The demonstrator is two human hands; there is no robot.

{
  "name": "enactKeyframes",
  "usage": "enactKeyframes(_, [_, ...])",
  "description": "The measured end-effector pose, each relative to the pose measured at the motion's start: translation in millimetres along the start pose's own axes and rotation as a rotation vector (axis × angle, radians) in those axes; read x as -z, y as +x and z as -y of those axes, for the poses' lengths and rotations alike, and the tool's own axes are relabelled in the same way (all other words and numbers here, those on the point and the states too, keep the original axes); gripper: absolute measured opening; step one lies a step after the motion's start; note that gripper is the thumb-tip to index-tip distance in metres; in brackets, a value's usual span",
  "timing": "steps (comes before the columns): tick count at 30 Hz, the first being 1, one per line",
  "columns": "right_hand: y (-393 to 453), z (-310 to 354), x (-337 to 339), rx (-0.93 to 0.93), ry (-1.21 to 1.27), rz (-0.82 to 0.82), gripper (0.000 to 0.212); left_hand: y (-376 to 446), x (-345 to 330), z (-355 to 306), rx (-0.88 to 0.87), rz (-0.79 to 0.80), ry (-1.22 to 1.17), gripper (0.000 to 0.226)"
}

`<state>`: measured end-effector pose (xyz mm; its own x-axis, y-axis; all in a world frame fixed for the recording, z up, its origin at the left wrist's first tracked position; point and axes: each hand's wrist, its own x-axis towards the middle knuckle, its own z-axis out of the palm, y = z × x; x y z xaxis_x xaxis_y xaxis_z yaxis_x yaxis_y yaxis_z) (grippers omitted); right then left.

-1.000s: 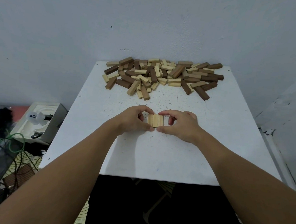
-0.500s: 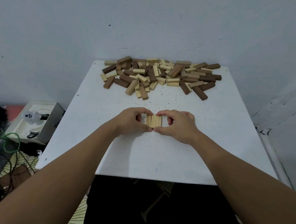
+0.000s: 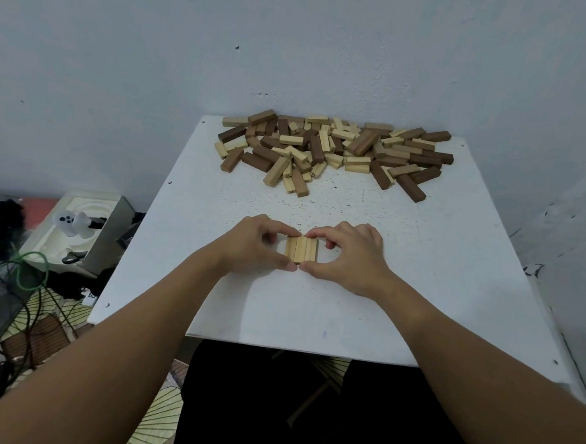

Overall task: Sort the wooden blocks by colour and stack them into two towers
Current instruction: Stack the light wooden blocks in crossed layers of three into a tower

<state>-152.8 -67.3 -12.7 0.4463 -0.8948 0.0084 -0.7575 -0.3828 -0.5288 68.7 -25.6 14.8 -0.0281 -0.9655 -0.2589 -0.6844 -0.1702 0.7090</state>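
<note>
Bare white table [image 3: 436, 265] flanks both hands; block pile [image 3: 334, 149] at 12 o'clock edge. Left hand [image 3: 249, 246] and right hand [image 3: 351, 256] pinch row of pale blocks [image 3: 301, 249], flush, side by side.

A plain room in a home, it seems. A white table [image 3: 453, 266] meets bare painted walls [image 3: 122, 74] at twelve o'clock. Tangled cables [image 3: 31, 274] and boxed clutter [image 3: 78, 232] crowd the floor at nine o'clock.
</note>
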Motion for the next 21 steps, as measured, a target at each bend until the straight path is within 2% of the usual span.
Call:
enactKeyframes(12, [-0.7, -1.3, -0.7, 0.025, -0.009, -0.002, 0.058, -1.0, -1.1, -3.0, 0.024, 0.015, -0.030, 0.054])
enactKeyframes(21, [-1.8, -1.6, 1.4, 0.028, -0.012, 0.015, 0.066, 0.6, -2.8, -1.7, 0.023, 0.017, -0.017, 0.061])
